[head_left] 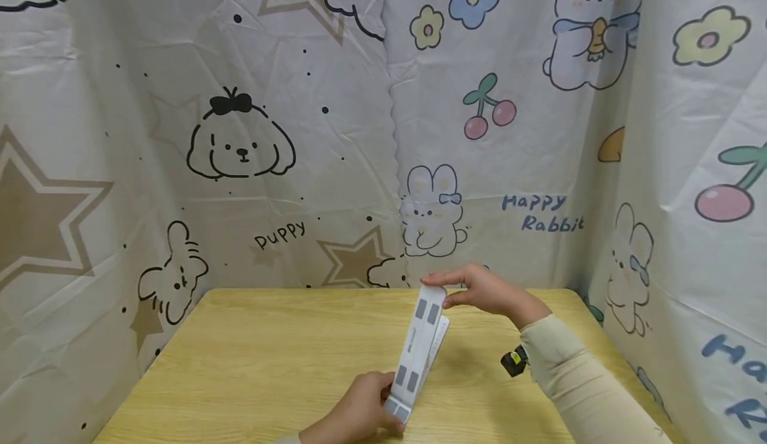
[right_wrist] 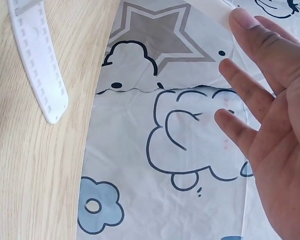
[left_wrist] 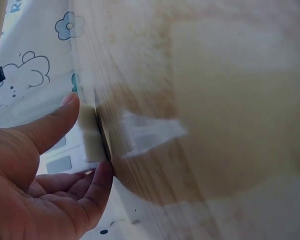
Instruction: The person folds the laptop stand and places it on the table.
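A white folding laptop stand [head_left: 421, 337] with grey pads is held tilted over the table, its top end leaning away. My left hand [head_left: 364, 404] grips its lower end between thumb and fingers; the left wrist view shows that end of the stand [left_wrist: 92, 137] close to the wood. Up at the far end, my right hand [head_left: 482, 289] pinches the stand's tip between thumb and fingers. A second arm with a row of notches [right_wrist: 40, 60] spreads apart from the main bar, as the right wrist view shows. Two fingers [right_wrist: 245, 90] of the right hand stay off the stand.
A light wooden table [head_left: 269, 337] lies under both hands. Printed curtains [head_left: 335, 131] enclose it at the back and both sides. A small black device [head_left: 514, 361] with a yellow spot sits at the right wrist, beside the sleeve [head_left: 575, 377].
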A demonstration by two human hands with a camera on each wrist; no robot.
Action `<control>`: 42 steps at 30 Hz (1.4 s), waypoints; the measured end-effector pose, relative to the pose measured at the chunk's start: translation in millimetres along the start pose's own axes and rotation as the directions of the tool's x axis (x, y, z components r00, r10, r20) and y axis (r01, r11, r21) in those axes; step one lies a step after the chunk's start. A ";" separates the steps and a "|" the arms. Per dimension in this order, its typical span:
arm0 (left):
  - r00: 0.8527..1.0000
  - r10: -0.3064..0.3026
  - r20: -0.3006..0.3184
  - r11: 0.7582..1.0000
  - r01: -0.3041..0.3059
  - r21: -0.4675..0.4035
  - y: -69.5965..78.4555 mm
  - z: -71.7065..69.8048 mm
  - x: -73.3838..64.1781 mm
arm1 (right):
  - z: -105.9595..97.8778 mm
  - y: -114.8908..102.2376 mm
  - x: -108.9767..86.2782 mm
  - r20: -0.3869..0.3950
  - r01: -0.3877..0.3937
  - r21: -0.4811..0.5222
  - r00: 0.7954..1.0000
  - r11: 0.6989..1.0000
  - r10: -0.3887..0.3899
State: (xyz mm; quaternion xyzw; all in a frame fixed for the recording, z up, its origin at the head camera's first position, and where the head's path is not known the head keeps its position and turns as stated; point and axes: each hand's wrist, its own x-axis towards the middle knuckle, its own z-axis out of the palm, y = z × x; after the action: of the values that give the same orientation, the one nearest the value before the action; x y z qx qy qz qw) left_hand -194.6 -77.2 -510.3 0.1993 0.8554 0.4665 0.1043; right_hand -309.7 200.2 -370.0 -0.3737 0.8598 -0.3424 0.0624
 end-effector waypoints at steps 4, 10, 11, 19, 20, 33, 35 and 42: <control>1.000 0.015 -0.020 0.999 -0.014 0.044 1.9 0.5 1.7 | -1.8 0.6 0.1 -0.011 0.029 -0.033 1.000 0.999 -0.029; 1.000 0.022 0.002 0.995 -0.022 0.096 -1.7 -1.1 6.1 | -2.7 3.7 -5.6 -0.039 0.060 -0.076 0.997 0.995 -0.064; 1.000 0.018 0.011 0.996 -0.019 0.092 -2.8 -1.6 6.8 | -2.5 4.1 -7.5 -0.044 0.057 -0.073 0.997 0.996 -0.060; 0.996 0.030 0.089 0.995 -0.038 0.089 -8.7 -11.3 13.6 | 1.4 4.6 -25.7 -0.125 -0.033 -0.047 0.992 0.998 0.027; 0.995 0.029 0.093 0.995 -0.038 0.092 -8.8 -12.0 14.1 | 2.3 5.2 -27.4 -0.134 -0.045 -0.035 0.990 0.998 0.040; 1.000 0.013 0.004 0.991 -0.013 0.134 -5.8 -1.1 7.0 | 17.1 24.6 -32.7 -0.113 -0.015 0.247 0.993 0.969 0.044; 1.000 0.010 0.000 0.989 -0.010 0.149 -4.8 -1.4 7.4 | 19.2 25.3 -32.9 -0.112 0.005 0.253 0.993 0.967 0.024; 0.999 0.005 0.055 0.982 -0.015 0.190 -1.6 -8.7 11.8 | 22.5 22.1 -41.7 -0.179 -0.046 0.205 0.980 0.978 0.084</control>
State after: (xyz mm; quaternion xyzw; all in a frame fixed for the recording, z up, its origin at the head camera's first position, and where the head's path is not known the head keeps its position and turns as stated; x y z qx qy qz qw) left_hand -208.8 -79.4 -506.8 0.2250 0.8919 0.3777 0.1055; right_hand -285.0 227.3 -407.3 -0.3034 0.8349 -0.4583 0.0297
